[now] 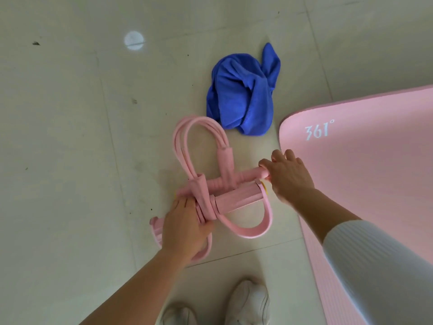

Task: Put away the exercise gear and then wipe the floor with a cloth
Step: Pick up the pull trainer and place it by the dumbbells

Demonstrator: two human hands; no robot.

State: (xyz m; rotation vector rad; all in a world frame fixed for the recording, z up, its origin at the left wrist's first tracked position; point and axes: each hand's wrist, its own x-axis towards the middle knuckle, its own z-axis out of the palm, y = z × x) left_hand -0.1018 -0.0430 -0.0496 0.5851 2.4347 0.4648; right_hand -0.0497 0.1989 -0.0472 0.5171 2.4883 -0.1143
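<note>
Under the left hand (185, 227), which grips its wrapped cords, lies a pink resistance band (225, 198), its handle end clasped by the right hand (289, 175), a blue cloth (241, 95) just beyond.

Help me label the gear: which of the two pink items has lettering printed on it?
The flat pink mat on the right, printed 361° near its corner; the pink pedal puller beside it shows no lettering.

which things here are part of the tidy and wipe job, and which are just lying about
Job: pink pedal puller, gripped by left hand and right hand; pink mat; blue cloth.
Just there: white shoes; light spot.
</note>
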